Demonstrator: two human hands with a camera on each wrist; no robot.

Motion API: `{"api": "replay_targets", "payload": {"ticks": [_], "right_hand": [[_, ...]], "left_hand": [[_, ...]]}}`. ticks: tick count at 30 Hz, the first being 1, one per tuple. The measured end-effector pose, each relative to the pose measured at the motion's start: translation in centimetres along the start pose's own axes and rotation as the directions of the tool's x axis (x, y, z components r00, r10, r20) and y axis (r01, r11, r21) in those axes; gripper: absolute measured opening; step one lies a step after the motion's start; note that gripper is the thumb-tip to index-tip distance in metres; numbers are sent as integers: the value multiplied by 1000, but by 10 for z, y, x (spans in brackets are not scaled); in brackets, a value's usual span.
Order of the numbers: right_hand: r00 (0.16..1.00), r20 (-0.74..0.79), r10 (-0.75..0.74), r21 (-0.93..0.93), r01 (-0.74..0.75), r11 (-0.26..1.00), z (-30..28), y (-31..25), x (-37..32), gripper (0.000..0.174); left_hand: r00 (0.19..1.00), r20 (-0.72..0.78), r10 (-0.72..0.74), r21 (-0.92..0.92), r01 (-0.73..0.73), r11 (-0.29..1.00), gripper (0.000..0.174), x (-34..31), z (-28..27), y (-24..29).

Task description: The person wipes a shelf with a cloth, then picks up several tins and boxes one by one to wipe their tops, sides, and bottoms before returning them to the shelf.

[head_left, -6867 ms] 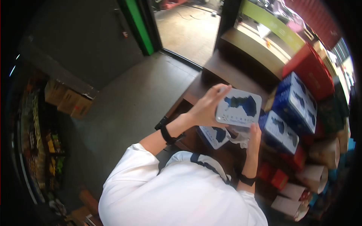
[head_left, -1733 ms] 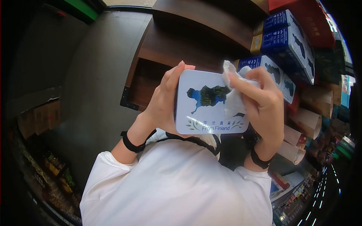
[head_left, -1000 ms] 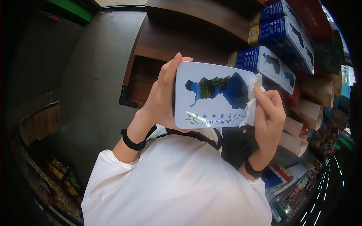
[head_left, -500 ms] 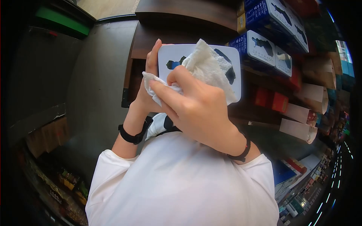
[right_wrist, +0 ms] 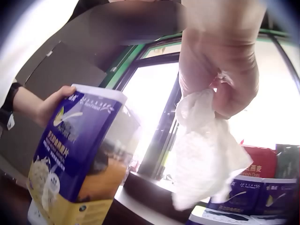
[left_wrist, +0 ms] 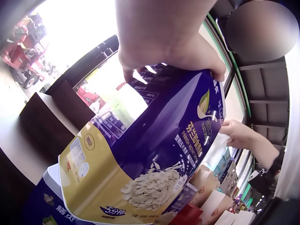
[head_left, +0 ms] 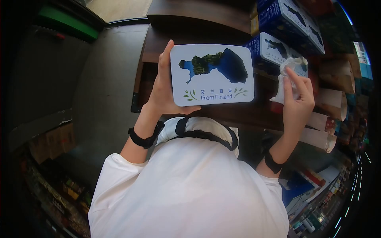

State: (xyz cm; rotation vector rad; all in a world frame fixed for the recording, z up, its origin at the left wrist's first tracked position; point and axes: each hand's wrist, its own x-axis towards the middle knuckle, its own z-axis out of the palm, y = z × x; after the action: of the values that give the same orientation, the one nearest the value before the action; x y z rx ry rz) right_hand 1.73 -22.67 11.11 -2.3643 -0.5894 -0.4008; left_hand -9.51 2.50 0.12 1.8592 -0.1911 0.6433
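Observation:
In the head view my left hand (head_left: 160,87) grips an oat tin (head_left: 214,89) by its left end, thumb along the near edge. Its white lid faces up, with a dark green and blue map shape and "From Finland" lettering. The left wrist view shows the tin's blue and yellow side (left_wrist: 159,140), printed with oat flakes. To the right of the tin and apart from it, my right hand (head_left: 299,101) pinches a crumpled white paper towel (head_left: 282,87). The paper towel (right_wrist: 199,154) hangs from my fingertips in the right wrist view.
A stepped dark wooden shelf (head_left: 190,18) lies beyond the tin. Blue tins (head_left: 272,47) stand on it at the right, some stacked. Paper bags (head_left: 331,101) line the far right. Cardboard boxes (head_left: 55,139) sit on the floor at the left.
My right hand has wiped the paper towel over the lid, crossing to its left side, then swung off to the right. The tin stays in my left hand, slightly higher in view.

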Motion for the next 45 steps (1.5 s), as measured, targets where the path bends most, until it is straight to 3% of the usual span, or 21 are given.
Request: {"api": "replay_targets", "payload": {"ticks": [1,3,5,7,9,10,11,13,14,15,17,21,25,27,29,32,36,40,43,44,45], "right_hand": [[998,-52,-28,4,29,1000,-1,-11,0,21],[994,-18,-109,147,111,983,3,-42,-1,26],[965,108,-238,359,186,915,18,-78,-6,31],[889,229,-397,394,288,873,45,-104,-16,30],[827,222,-516,236,468,852,80,-111,-24,29],[833,217,-509,227,464,856,81,-109,-21,29],[847,220,-484,210,444,871,81,-107,-18,27],[856,227,-464,197,427,883,83,-99,-10,26],[882,154,-446,151,425,893,83,-89,-7,25],[902,78,-426,106,417,903,80,-79,-6,25],[947,69,-313,62,310,949,67,-64,-6,19],[990,11,-138,172,135,976,48,-28,-4,15],[995,-69,-74,267,90,959,24,-33,-8,18],[975,7,-224,340,208,917,26,-54,-21,22],[922,144,-360,207,328,922,34,-67,-37,24],[923,219,-316,199,275,941,29,-63,-39,30],[991,94,-90,238,66,969,22,-23,-37,22],[987,89,134,417,-159,895,-19,9,-48,21],[975,67,211,640,-205,740,-54,37,-65,47],[951,103,290,694,-278,664,-61,45,-74,66],[948,82,308,681,-279,677,-66,51,-81,66]], "left_hand": [[1000,5,-6,4,6,1000,130,-3,2,0],[1000,-20,0,-78,-2,997,127,-1,3,-2],[1000,-9,21,-19,-21,1000,121,1,1,3],[999,5,44,36,-44,998,116,-2,-1,3],[977,34,-212,250,197,948,109,-7,-3,1],[955,4,-297,-182,292,939,109,-3,2,7],[957,10,-291,-186,288,939,109,-2,5,9],[972,46,-230,-584,213,783,117,-3,8,12],[999,6,-52,-123,53,991,124,-6,2,0],[998,9,-55,-124,56,991,124,-5,2,-1],[1000,-13,-15,-125,14,992,129,-3,3,-2],[999,-8,43,-95,-44,994,126,-1,4,-1],[999,-31,36,-139,-40,990,125,-1,6,-3],[999,-7,49,-109,-50,993,126,0,5,-1],[999,-2,45,-141,-45,989,125,3,7,2],[999,6,47,-141,-45,989,125,2,6,4],[995,29,97,-7,-97,995,123,2,3,4],[997,-28,71,-49,-72,996,123,-2,6,2],[999,-3,44,-60,-44,997,125,-5,6,1],[999,-17,31,-97,-32,995,125,-5,7,-2],[999,-31,14,-138,-19,990,125,-6,7,-3]]}}
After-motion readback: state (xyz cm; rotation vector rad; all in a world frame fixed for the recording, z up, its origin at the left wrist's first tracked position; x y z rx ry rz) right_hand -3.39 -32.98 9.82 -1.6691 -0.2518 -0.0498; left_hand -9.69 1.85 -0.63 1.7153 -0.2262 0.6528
